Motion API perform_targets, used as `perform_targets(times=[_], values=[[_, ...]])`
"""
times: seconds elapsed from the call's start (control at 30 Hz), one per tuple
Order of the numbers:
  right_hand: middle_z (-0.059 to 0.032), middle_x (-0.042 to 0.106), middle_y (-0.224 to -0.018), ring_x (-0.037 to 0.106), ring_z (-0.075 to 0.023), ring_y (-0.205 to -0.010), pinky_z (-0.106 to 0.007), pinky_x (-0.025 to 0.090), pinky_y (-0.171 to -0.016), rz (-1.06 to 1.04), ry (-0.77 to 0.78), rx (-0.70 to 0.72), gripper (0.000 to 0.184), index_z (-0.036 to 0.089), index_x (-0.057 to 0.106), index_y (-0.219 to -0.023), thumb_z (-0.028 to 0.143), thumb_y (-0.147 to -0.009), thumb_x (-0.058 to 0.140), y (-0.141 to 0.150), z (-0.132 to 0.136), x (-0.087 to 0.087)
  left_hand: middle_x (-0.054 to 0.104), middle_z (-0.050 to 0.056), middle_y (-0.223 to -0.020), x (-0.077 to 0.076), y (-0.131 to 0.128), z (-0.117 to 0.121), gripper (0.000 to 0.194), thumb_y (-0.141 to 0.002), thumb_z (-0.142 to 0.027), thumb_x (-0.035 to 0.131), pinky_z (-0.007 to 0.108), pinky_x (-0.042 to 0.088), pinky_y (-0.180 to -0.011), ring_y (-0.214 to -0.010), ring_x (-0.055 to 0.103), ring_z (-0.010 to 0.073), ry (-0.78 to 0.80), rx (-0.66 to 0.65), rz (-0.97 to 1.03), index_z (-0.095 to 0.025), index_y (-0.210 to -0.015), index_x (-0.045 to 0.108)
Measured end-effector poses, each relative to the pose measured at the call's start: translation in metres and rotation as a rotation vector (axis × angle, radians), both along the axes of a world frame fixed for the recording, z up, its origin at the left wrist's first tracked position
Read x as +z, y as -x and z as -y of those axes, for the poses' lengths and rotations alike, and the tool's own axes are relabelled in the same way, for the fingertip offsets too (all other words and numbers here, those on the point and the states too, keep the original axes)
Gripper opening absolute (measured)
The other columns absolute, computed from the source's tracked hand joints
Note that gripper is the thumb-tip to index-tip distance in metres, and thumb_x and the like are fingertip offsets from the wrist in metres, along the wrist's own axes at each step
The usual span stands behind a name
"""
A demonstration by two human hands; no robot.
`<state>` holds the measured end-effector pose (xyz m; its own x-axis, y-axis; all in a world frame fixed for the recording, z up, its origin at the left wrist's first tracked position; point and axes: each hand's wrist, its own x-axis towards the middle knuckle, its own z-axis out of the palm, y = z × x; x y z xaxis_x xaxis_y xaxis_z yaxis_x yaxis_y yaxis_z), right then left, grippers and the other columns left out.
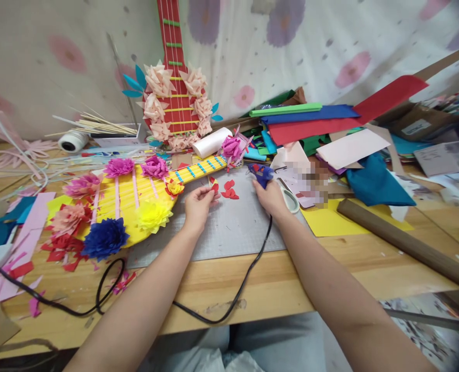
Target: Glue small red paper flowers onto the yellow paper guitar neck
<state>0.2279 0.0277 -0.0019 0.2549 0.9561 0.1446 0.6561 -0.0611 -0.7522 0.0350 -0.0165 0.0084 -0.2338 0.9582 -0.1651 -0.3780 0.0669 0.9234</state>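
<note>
My left hand (198,203) pinches a small red paper petal (215,187) above the grey cutting mat (229,227). My right hand (270,197) is wrapped round a blue glue gun (260,173), whose black cord (248,274) runs back over the table edge. Several loose red petals (230,190) lie on the mat between both hands. To the left lies a yellow paper guitar (136,199) decked with pink, blue, yellow and red paper flowers.
A red paper guitar (174,93) with pale pink flowers leans on the back wall. Coloured paper sheets (314,121) pile up at the back right. A brown cardboard tube (403,243), white scissors (291,200), a white roll (211,142) and pink paper scraps (16,243) lie around.
</note>
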Motion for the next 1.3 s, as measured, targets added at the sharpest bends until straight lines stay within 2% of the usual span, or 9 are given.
perform_targets(times=[0.23, 0.37, 0.43, 0.53, 0.63, 0.77, 0.9, 1.07, 1.3], values=[[-0.0189, 0.058, -0.105, 0.054, -0.0293, -0.1, -0.04, 0.041, -0.083, 0.25, -0.023, 0.028, 0.042, 0.01, 0.053, -0.105, 0.041, -0.077, 0.054, 0.007, 0.006, 0.003, 0.059, -0.003, -0.063, 0.0, -0.002, 0.0, 0.016, -0.062, -0.02, 0.067, 0.024, 0.048, -0.065, -0.059, 0.057, 0.0071, 0.009, 0.042, 0.109, -0.015, -0.073, 0.056], [-0.0166, 0.059, -0.093, 0.052, -0.0312, -0.097, -0.039, 0.04, -0.078, 0.476, -0.028, 0.015, 0.039, 0.014, 0.056, -0.085, 0.048, -0.067, 0.064, -0.009, 0.025, 0.03, 0.058, -0.004, -0.068, 0.001, -0.002, 0.0, 0.019, -0.059, -0.02, 0.071, 0.02, 0.043, -0.064, -0.058, 0.052, 0.004, 0.022, 0.056, 0.178, -0.016, -0.072, 0.058], [-0.0092, 0.059, -0.074, 0.055, -0.0252, -0.078, -0.034, 0.039, -0.067, 0.478, 0.126, 0.111, 0.033, 0.019, 0.052, -0.067, 0.051, -0.068, 0.063, -0.013, 0.036, 0.048, 0.059, -0.004, -0.07, 0.003, -0.003, 0.001, 0.02, -0.058, -0.02, 0.072, 0.019, 0.041, -0.062, -0.058, 0.051, 0.0036, 0.037, 0.057, 0.223, -0.016, -0.072, 0.059], [-0.0019, 0.055, -0.061, 0.051, -0.0175, -0.063, -0.029, 0.035, -0.058, 0.307, 0.211, 0.355, 0.036, 0.021, 0.048, -0.061, 0.054, -0.069, 0.06, 0.002, 0.046, 0.06, 0.058, -0.005, -0.065, 0.007, -0.004, 0.003, 0.02, -0.057, -0.016, 0.072, 0.019, 0.041, -0.061, -0.055, 0.049, 0.0027, 0.068, 0.066, 0.338, -0.016, -0.071, 0.058], [-0.0018, 0.06, -0.077, 0.054, -0.0145, -0.07, -0.027, 0.041, -0.064, -0.127, 0.06, 0.526, 0.028, 0.021, 0.054, -0.077, 0.049, -0.073, 0.057, 0.04, 0.043, 0.048, 0.056, -0.005, -0.06, 0.009, -0.006, 0.005, 0.015, -0.061, -0.013, 0.07, 0.018, 0.043, -0.061, -0.053, 0.049, 0.0027, 0.078, 0.05, 0.418, -0.015, -0.069, 0.058], [-0.0021, 0.06, -0.08, 0.055, -0.0135, -0.072, -0.027, 0.044, -0.067, -0.453, -0.002, 0.475, 0.024, 0.02, 0.052, -0.08, 0.04, -0.07, 0.059, 0.085, 0.033, 0.023, 0.058, -0.004, -0.063, 0.007, -0.006, 0.004, 0.013, -0.063, -0.013, 0.069, 0.018, 0.044, -0.061, -0.055, 0.051, 0.003, 0.045, 0.04, 0.437, -0.016, -0.07, 0.058], [0.0, 0.059, -0.076, 0.056, -0.0123, -0.07, -0.026, 0.045, -0.066, -0.62, -0.036, 0.415, 0.021, 0.019, 0.052, -0.076, 0.038, -0.069, 0.059, 0.102, 0.028, 0.022, 0.061, -0.003, -0.065, 0.004, -0.004, 0.003, 0.014, -0.061, -0.013, 0.07, 0.018, 0.044, -0.061, -0.056, 0.053, 0.0039, 0.025, 0.084, 0.465, -0.016, -0.069, 0.059], [0.0005, 0.06, -0.074, 0.058, -0.0124, -0.069, -0.025, 0.047, -0.065, -0.694, -0.03, 0.373, 0.019, 0.019, 0.052, -0.073, 0.035, -0.068, 0.06, 0.111, 0.027, 0.028, 0.061, -0.003, -0.063, 0.006, -0.004, 0.005, 0.011, -0.062, -0.01, 0.068, 0.016, 0.043, -0.059, -0.055, 0.054, 0.0034, 0.03, 0.09, 0.529, -0.015, -0.068, 0.06], [0.0011, 0.059, -0.072, 0.057, -0.0119, -0.066, -0.026, 0.048, -0.068, -0.728, -0.068, 0.346, 0.011, 0.019, 0.053, -0.074, 0.025, -0.067, 0.06, 0.121, 0.031, 0.018, 0.061, -0.003, -0.061, 0.004, 0.0, 0.003, 0.009, -0.064, -0.008, 0.067, 0.015, 0.042, -0.058, -0.055, 0.054, 0.003, 0.037, 0.123, 0.569, -0.014, -0.068, 0.061]])
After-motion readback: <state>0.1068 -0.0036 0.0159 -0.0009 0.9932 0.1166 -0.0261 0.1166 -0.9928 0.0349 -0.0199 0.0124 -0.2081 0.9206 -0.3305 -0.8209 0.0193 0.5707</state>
